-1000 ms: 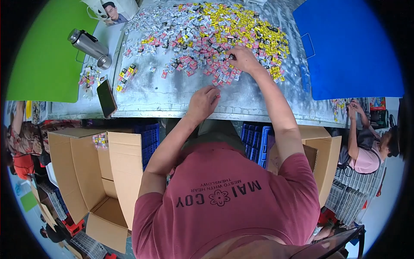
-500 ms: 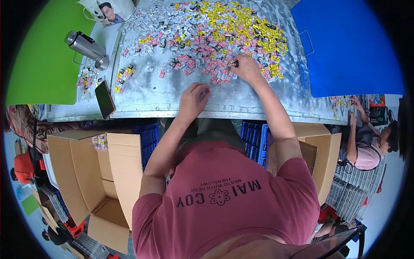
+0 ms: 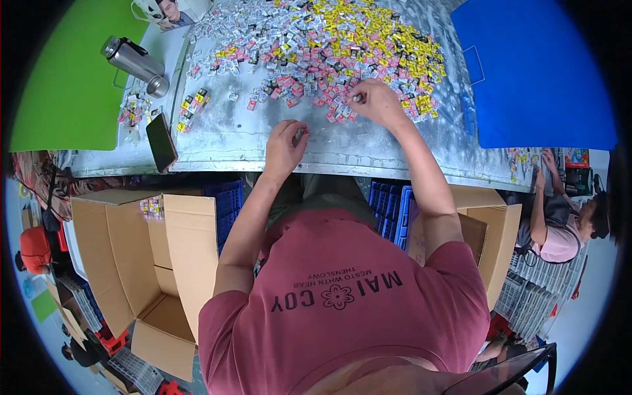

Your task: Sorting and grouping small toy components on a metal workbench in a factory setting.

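Observation:
A wide heap of small square pieces in yellow, pink, white and black (image 3: 322,56) covers the far part of the metal-topped table (image 3: 230,145). My right hand (image 3: 378,105) is closed at the heap's near edge, pinching a small dark-and-pale piece (image 3: 357,99) between thumb and fingers. Nearer to me and further left, my left hand (image 3: 284,146) hovers over bare tabletop with its fingers curled. A bit of red shows at its fingertips, mostly hidden, so I cannot make out what it is. A block of pieces in rows (image 3: 193,110) lies to the left.
A phone (image 3: 161,142) and a steel flask (image 3: 135,64) lie at the left, near a green panel (image 3: 72,79). A blue panel (image 3: 533,72) stands on the right. Open cardboard boxes (image 3: 187,253) flank me below the table. A co-worker (image 3: 563,227) sits far right.
My left hand has shifted a little left, away from the heap. My right hand stays at the heap's near edge, still pinching a small piece. The whole view has tilted slightly.

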The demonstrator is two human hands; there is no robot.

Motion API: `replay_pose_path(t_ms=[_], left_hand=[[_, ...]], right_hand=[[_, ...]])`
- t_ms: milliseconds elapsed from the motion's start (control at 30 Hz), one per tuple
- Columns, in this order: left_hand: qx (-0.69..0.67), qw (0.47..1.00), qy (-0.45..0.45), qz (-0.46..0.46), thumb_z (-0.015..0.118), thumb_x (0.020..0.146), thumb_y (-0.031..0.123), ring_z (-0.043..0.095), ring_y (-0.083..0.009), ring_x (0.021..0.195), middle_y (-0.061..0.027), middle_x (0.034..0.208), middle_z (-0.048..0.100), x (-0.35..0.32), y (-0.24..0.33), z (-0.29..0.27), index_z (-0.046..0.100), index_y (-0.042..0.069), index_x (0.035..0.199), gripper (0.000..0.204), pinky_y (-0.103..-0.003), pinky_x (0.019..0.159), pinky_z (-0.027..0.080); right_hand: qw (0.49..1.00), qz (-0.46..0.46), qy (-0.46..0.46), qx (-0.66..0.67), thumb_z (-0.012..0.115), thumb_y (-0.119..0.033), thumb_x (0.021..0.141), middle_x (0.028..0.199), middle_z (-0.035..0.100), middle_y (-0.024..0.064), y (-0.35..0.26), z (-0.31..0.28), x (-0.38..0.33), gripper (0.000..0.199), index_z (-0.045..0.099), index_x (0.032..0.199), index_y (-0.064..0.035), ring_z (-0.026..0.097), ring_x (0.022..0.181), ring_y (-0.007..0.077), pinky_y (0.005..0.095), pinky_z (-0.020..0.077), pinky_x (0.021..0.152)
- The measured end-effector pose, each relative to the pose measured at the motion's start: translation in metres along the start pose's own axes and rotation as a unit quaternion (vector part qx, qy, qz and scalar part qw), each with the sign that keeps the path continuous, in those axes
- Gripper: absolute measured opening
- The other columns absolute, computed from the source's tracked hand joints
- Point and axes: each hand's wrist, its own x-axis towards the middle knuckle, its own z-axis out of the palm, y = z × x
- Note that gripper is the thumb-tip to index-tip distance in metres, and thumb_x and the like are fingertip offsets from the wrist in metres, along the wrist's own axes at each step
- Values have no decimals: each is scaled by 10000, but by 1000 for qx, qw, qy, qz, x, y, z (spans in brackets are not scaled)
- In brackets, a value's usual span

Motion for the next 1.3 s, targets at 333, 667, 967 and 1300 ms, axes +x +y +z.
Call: replay_pose_path(t_ms=[333,667,967,1300], left_hand=[[60,997,1,48,725,794,43,578,-341,1096,-128,1214,624,-2,12,12,707,58,1089,296,-442,941,478],[157,961,-118,195,751,830,210,571,-321,1099,-112,1170,601,-12,41,23,693,75,1139,342,-448,942,471],[2,975,-199,95,764,854,224,639,-347,910,-177,1108,571,-41,69,40,648,-2,1190,421,-416,787,545],[110,946,-219,210,632,757,7,553,-351,1175,-149,1273,550,-28,54,21,647,-2,1180,423,-464,999,481]], right_hand=[[985,-172,-2,18,772,-164,772,845,630,91,-25,17,-49,171,728,917,-85,635,782,295,399,509,718],[997,5,-8,78,788,-136,779,855,626,92,-8,-15,-74,236,738,989,-43,645,756,221,343,526,691],[986,92,-25,138,798,-163,775,842,628,108,-2,-4,-86,232,745,971,-52,648,762,240,372,530,694],[987,-21,-37,154,790,-124,786,848,597,79,-9,17,-66,254,725,1018,-42,634,744,189,325,523,678]])
